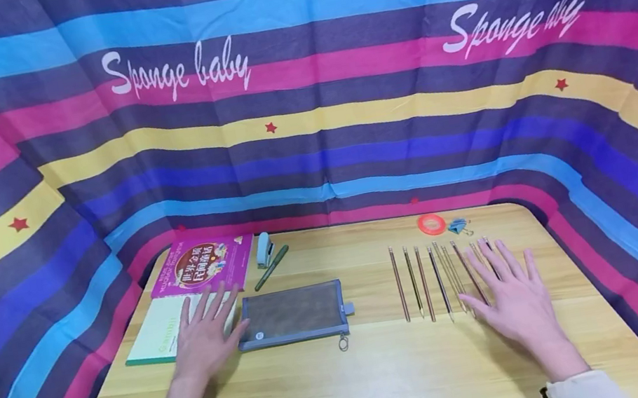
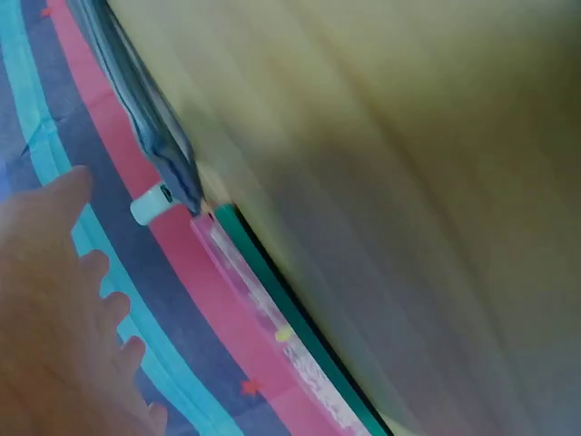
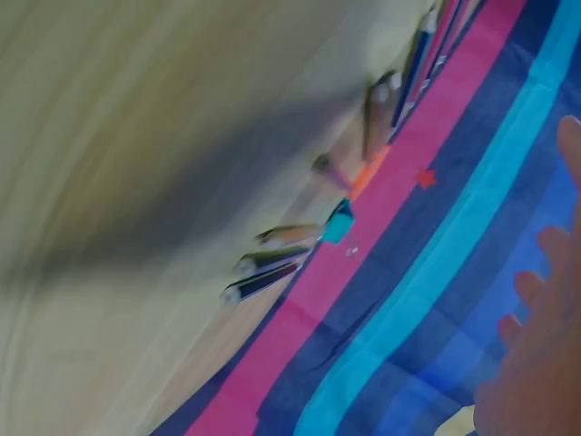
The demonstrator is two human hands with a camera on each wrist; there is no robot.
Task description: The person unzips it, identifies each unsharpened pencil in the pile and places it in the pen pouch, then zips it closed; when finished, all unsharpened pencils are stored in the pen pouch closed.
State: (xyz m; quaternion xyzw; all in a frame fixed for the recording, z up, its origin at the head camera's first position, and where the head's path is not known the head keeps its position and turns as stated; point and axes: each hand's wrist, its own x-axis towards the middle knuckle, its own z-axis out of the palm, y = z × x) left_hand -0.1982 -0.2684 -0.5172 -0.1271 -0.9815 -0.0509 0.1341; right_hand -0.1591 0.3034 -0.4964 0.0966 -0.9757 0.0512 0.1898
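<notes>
L hand (image 1: 205,336) spread flat, thumb at the pouch (image 1: 292,315) left edge. R hand (image 1: 512,296) spread, fingers over the pencils (image 1: 434,271) right of pouch. Best: steady pouch w/ L, pinch one pencil mid-shaft, avoid scattering the row.

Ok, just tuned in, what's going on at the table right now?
A person has both hands flat and open over a wooden table. The left hand lies across the edge of a green notebook, just beside a grey mesh pencil case that looks zipped shut. The right hand rests over the right end of a row of pencils. Nothing is gripped. A pink book, a stapler and a green pen lie further back.
</notes>
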